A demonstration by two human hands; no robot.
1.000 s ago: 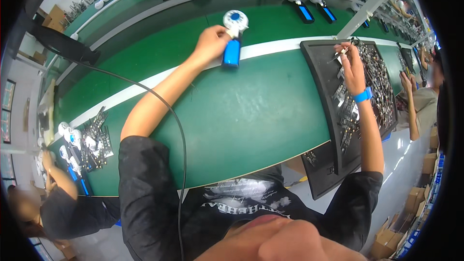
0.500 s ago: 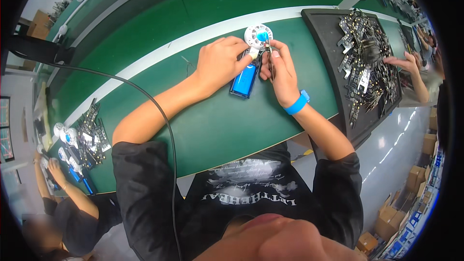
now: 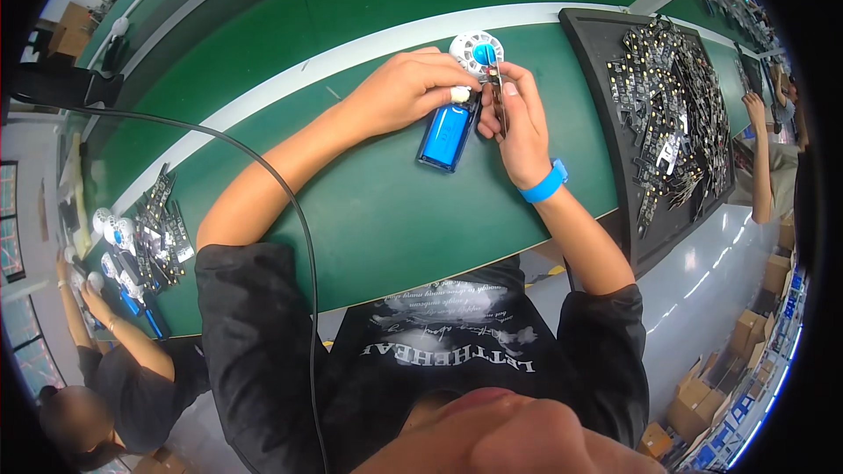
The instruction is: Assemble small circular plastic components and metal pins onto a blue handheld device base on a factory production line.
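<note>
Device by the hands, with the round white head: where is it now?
In the head view, the white-headed device is just above the picture's centre, between the person's left hand and right hand, left of the black tray.

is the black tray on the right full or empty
Partly filled: the black tray holds a heap of small boards and thin wires, with bare tray showing beside the heap.
</note>
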